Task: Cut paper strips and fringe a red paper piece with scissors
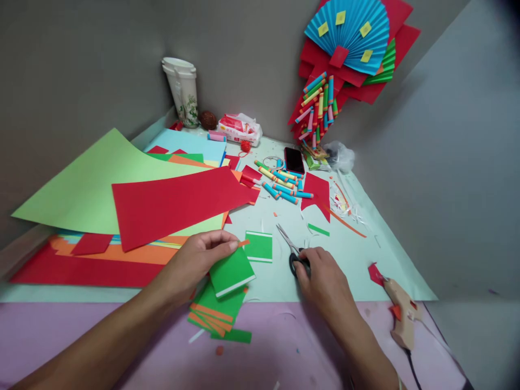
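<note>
My left hand (209,249) pinches a green paper piece (231,271) by its upper edge, where a short orange strip sticks out beside the thumb. A white strip runs along the piece's lower edge. My right hand (320,271) is closed on the black handles of the scissors (287,236), which lie low over the table with blades pointing up and left. Between the hands lies another green piece (259,247) with white edges. Under the left hand's piece are more green paper (219,303) and several orange strips (213,319).
Large green (81,184) and red sheets (179,203) lie at the left. Small paper rolls (284,181), a phone (294,160) and a tissue pack (240,129) are farther back. A glue gun (402,314) lies at the right. A paper fan decoration (351,38) stands behind.
</note>
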Tool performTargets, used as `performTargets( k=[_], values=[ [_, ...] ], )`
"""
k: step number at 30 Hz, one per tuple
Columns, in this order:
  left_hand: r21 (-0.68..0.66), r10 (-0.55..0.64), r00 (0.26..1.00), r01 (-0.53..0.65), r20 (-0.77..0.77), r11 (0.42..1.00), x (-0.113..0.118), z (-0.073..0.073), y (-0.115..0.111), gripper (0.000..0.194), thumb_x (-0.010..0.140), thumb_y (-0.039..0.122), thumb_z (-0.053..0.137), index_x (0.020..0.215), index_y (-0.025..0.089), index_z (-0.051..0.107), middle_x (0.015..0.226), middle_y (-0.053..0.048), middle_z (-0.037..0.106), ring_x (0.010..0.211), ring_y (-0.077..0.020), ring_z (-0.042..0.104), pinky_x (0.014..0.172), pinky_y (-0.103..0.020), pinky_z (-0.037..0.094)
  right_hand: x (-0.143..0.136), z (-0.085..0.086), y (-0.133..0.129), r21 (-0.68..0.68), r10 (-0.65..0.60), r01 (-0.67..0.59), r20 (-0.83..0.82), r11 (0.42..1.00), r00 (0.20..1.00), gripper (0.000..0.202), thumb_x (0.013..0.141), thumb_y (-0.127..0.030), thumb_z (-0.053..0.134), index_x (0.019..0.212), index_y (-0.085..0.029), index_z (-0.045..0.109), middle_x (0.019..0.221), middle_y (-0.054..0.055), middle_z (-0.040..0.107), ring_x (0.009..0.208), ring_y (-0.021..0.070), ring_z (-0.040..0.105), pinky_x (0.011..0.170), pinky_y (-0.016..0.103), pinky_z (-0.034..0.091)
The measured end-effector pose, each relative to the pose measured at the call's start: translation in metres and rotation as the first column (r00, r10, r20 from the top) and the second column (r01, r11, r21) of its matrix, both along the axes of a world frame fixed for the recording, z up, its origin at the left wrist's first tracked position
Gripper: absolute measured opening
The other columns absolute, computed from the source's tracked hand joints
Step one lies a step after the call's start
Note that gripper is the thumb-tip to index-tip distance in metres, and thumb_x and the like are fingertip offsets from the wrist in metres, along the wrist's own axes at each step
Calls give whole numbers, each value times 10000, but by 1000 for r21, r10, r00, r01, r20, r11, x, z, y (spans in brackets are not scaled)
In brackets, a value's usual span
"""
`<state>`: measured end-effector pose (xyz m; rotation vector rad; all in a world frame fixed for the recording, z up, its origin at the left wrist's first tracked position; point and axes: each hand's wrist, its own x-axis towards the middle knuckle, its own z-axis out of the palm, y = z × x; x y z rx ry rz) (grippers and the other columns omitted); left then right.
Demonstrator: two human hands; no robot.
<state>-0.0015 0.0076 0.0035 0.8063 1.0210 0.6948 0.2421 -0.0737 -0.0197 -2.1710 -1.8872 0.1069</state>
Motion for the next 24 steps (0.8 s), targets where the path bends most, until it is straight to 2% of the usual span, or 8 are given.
performTargets(
  k=[4, 6, 7, 8, 10, 12, 16, 24],
  values=[
    [-1, 13, 1000, -13, 18, 1000, 1, 4, -1, 214, 713, 323, 802, 728, 163, 661, 642, 26, 602, 528, -89, 553, 490, -188, 462, 5, 6, 1, 1, -88, 89, -107, 996, 990, 83, 860, -218, 555, 931, -197, 593, 900, 54, 612, 767, 224, 594, 660, 332, 433],
    [-8, 24, 999, -24, 29, 1000, 1, 4, -2, 208, 720, 323, 795, 736, 167, 658, 641, 25, 601, 525, -98, 561, 486, -198, 466, 8, 11, -1, -10, -143, 146, -292, 989, 946, 89, 851, -260, 571, 920, -205, 575, 892, 37, 607, 746, 202, 594, 666, 322, 444],
    [-11, 29, 999, -28, 38, 1000, 0, 3, -3, 205, 725, 327, 790, 748, 171, 659, 644, 25, 603, 527, -104, 567, 493, -207, 474, 8, 14, -2, -37, -152, 150, -414, 988, 898, 110, 849, -284, 576, 927, -208, 566, 879, 28, 600, 727, 188, 588, 659, 311, 453],
    [-12, 32, 998, -31, 47, 999, 0, 3, -3, 203, 731, 332, 785, 762, 174, 661, 648, 25, 604, 531, -109, 573, 503, -219, 483, 7, 17, -4, -73, -142, 122, -540, 990, 829, 139, 849, -303, 575, 952, -210, 559, 870, 21, 589, 710, 175, 577, 647, 298, 462],
    [-5, 34, 997, -34, 66, 999, 0, 1, -3, 205, 738, 339, 779, 793, 178, 665, 667, 22, 613, 546, -117, 583, 528, -234, 494, 3, 20, -7, -123, -83, -11, -734, 992, 674, 233, 848, -295, 570, 1065, -214, 549, 893, 17, 566, 718, 160, 559, 638, 274, 480],
    [2, 43, 996, -44, 74, 999, -1, 0, -3, 210, 738, 338, 780, 806, 176, 665, 682, 19, 619, 555, -115, 585, 532, -227, 483, -3, 23, -11, -123, -10, -152, -806, 981, 592, 344, 834, -231, 570, 1177, -228, 547, 939, 18, 548, 780, 158, 551, 675, 263, 487],
    [10, 59, 995, -60, 86, 998, -1, 2, -2, 214, 735, 334, 781, 802, 172, 659, 680, 26, 613, 550, -102, 570, 528, -209, 454, -15, 26, -13, -122, 102, -311, -782, 943, 615, 407, 814, -130, 562, 1198, -255, 614, 916, 8, 535, 834, 159, 538, 735, 261, 461],
    [13, 56, 997, -56, 56, 998, 0, 3, -4, 226, 719, 348, 780, 782, 178, 645, 677, 22, 628, 550, -119, 571, 547, -236, 449, -24, 25, -16, -81, 181, -382, -778, 921, 602, 412, 820, -136, 585, 1208, -263, 642, 878, 7, 532, 796, 155, 530, 693, 246, 430]
  ],
)
